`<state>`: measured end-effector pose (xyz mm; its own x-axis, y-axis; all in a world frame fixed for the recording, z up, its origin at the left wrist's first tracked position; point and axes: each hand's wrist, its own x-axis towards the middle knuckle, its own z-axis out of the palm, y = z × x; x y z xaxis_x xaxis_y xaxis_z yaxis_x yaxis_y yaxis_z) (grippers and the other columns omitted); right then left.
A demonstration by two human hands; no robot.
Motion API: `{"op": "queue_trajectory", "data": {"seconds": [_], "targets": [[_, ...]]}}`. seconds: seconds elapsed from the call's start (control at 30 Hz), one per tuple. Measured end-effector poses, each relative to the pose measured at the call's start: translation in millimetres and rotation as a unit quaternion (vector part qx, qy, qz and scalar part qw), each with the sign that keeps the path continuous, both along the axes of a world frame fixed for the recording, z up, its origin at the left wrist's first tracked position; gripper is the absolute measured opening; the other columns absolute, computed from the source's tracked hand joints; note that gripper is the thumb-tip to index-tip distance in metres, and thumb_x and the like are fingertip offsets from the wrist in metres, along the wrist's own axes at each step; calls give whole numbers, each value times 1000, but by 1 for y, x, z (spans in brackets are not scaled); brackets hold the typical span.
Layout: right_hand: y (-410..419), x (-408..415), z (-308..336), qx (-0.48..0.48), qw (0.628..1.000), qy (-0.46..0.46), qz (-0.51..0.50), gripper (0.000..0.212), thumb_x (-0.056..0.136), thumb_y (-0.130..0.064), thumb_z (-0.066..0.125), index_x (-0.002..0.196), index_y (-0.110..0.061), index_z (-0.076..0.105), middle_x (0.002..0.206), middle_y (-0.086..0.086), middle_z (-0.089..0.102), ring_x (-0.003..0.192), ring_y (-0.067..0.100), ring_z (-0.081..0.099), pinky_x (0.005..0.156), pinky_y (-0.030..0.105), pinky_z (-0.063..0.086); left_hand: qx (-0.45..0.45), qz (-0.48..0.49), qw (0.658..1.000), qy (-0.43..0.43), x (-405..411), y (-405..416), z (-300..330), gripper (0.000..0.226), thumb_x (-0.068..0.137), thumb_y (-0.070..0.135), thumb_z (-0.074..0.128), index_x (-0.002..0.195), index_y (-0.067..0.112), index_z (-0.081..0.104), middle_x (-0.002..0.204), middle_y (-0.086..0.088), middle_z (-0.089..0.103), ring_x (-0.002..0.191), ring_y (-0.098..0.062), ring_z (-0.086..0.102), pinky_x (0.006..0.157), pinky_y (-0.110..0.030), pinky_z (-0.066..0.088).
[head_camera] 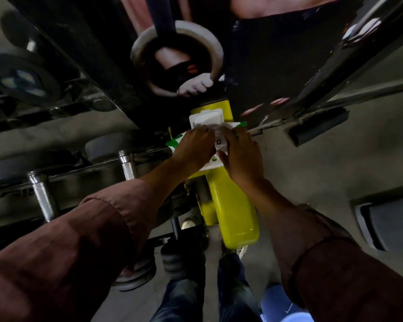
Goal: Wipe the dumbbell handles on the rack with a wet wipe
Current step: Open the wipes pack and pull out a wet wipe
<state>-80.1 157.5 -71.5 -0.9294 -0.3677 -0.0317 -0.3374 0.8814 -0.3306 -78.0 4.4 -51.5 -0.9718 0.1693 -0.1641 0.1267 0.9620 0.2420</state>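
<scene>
Wipe pack (209, 135) is held on top of the yellow frame post (230, 205), lid flipped up on the far side. Left hand (193, 147) is pinched at the pack's opening, seemingly on a wipe; right hand (242, 156) is laid flat over the pack, fingers mostly straight, steadying it. Dumbbell handles (127, 165) are racked to the left and below the hands, long axes running roughly toward the viewer; left hand is nearer. Rack (79, 168) is dark metal, floor (312, 170) grey concrete, gym room dimly lit.

Yellow rack frame (233, 205) carrying a wet-wipe pack (215, 133), dumbbell handles (128, 167) resting on rack rails (79, 170)
</scene>
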Motion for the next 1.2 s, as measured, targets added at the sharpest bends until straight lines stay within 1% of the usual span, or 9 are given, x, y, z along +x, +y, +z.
{"op": "queue_trajectory", "data": {"seconds": [0.23, 0.37, 0.43, 0.53, 0.67, 0.8, 0.97, 1.1, 1.2], "targets": [[-2, -3, -1, -16, 1000, -17, 9, 63, 87, -36, 73, 143, -25, 46, 138, 9, 50, 126, 26, 50, 92, 37, 51, 76, 59, 995, -40, 3, -5, -6, 15, 96, 10, 60, 106, 0, 66, 106, -18, 64, 94, -34, 64, 76, -38, 48], [-1, -3, -2, -20, 1000, -19, 7, 62, 87, -36, 72, 142, -24, 46, 138, 10, 49, 127, 28, 49, 92, 39, 51, 113, 82, 990, -21, 9, -10, -6, 18, 90, 14, 74, 104, 5, 67, 106, -13, 63, 92, -29, 63, 73, -33, 44], [-1, -3, -2, -20, 1000, -24, 7, 61, 87, -35, 72, 142, -24, 47, 138, 10, 48, 128, 28, 48, 94, 40, 51, 110, 75, 991, -19, 10, -10, -6, 21, 88, 16, 76, 103, 5, 67, 106, -14, 62, 91, -30, 63, 72, -34, 44], [-1, -4, -1, -21, 999, -33, -1, 64, 87, -33, 73, 144, -25, 46, 140, 9, 46, 128, 28, 47, 95, 41, 50, 93, 63, 993, -21, 5, -6, -5, 11, 92, 11, 68, 99, 2, 67, 100, -16, 64, 88, -36, 65, 69, -39, 46], [-1, -4, 0, -25, 999, -37, 0, 64, 88, -34, 72, 145, -26, 46, 142, 9, 45, 129, 28, 46, 96, 40, 50, 78, 57, 995, -13, 0, -4, 0, 12, 97, 6, 59, 99, -1, 69, 98, -18, 67, 85, -35, 66, 65, -33, 42], [-1, -4, 1, -31, 999, -35, 1, 61, 88, -34, 72, 143, -26, 47, 140, 9, 47, 128, 28, 47, 96, 39, 50, 82, 66, 994, -23, -4, -5, 0, 13, 96, 9, 62, 98, 1, 71, 97, -17, 69, 86, -35, 67, 73, -44, 55], [-1, -4, -1, -51, 998, -37, -3, 60, 87, -32, 72, 142, -25, 49, 138, 8, 48, 126, 28, 48, 94, 40, 51, 75, 76, 994, -21, -6, -5, 4, 15, 93, 5, 61, 83, 1, 71, 83, -16, 71, 79, -36, 67, 66, -43, 54], [-1, -4, -3, -49, 998, -38, -6, 60, 88, -33, 72, 142, -25, 48, 139, 8, 48, 127, 28, 47, 94, 39, 50, 47, 49, 997, -36, -7, -3, 4, 13, 96, 5, 58, 97, 2, 71, 95, -18, 71, 85, -35, 69, 74, -46, 58], [-2, -4, -3, -40, 998, -37, -7, 59, 88, -34, 72, 142, -26, 49, 138, 8, 48, 126, 27, 48, 94, 39, 51, 48, 31, 997, -59, -8, 0, 6, 15, 96, 6, 60, 107, 0, 68, 107, -19, 68, 94, -33, 68, 76, -37, 55]]}}
